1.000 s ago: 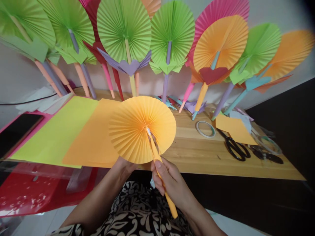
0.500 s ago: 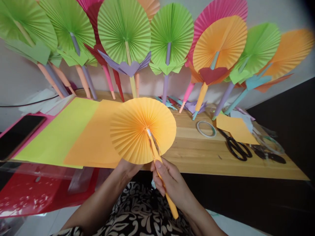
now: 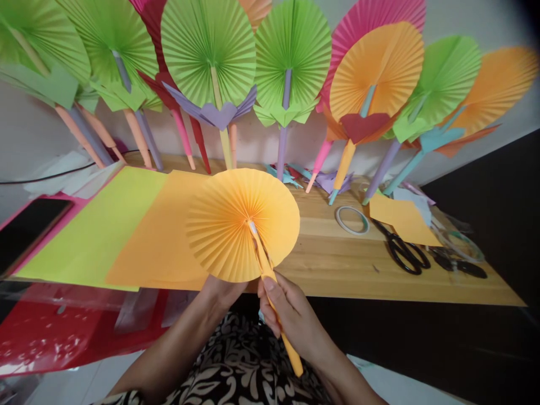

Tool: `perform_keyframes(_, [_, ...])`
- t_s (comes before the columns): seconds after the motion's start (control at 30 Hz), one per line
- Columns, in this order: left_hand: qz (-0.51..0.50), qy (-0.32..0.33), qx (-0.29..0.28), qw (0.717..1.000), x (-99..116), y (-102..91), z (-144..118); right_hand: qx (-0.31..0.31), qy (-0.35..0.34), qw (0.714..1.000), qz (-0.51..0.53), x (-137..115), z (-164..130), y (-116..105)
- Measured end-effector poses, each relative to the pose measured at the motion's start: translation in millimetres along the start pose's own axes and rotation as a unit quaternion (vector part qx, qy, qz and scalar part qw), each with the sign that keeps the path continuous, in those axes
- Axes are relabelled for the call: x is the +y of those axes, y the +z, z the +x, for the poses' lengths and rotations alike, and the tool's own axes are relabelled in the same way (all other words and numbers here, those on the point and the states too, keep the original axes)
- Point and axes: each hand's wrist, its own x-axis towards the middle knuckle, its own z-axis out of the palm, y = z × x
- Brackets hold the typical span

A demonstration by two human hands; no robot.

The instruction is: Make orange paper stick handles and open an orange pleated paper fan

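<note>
A round pleated yellow-orange paper fan is held up over the table's front edge. My right hand is closed round its rolled paper handle, thumb on top, and the handle's lower end sticks out below my fingers. Pale tape or paper shows where handle and pleats meet. My left hand is behind the fan's lower left edge. Its fingers are hidden by the pleats, so I cannot tell how they are set or whether they touch the fan.
Several finished fans lean along the wall, among them a green fan. Orange paper, green-yellow paper and a phone lie left. Right are a tape roll, black scissors and orange scraps. A red plastic bag is below.
The view has shifted very slightly. My hands and the fan keep almost the same pose, and the right hand's grip on the handle is unchanged.
</note>
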Motion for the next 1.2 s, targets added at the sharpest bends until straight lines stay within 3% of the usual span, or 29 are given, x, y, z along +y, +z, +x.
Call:
perform_keyframes(0.33, [-0.039,-0.010,-0.024,0.999,1.0,-1.2,2.7,0.000,-0.002,1.000,-0.010,0.9,0.3,0.3])
perform_keyframes(0.53, [-0.083,-0.004,-0.006,0.997,-1.7,-2.0,8.2,-0.006,-0.004,1.000,-0.007,0.6,0.8,-3.2])
perform_keyframes(0.77, [-0.118,0.019,0.001,0.993,17.7,13.6,15.0,-0.035,-0.008,0.999,0.019,-10.8,4.0,-15.1])
perform_keyframes(1.0, [-0.120,0.098,0.052,0.987,46.8,30.8,31.3,-0.098,0.043,0.991,0.081,-18.7,7.3,-33.1])
perform_keyframes(1.2, [-0.143,0.180,0.025,0.973,60.3,37.4,45.5,-0.106,0.039,0.991,0.072,-18.1,7.7,-46.5])
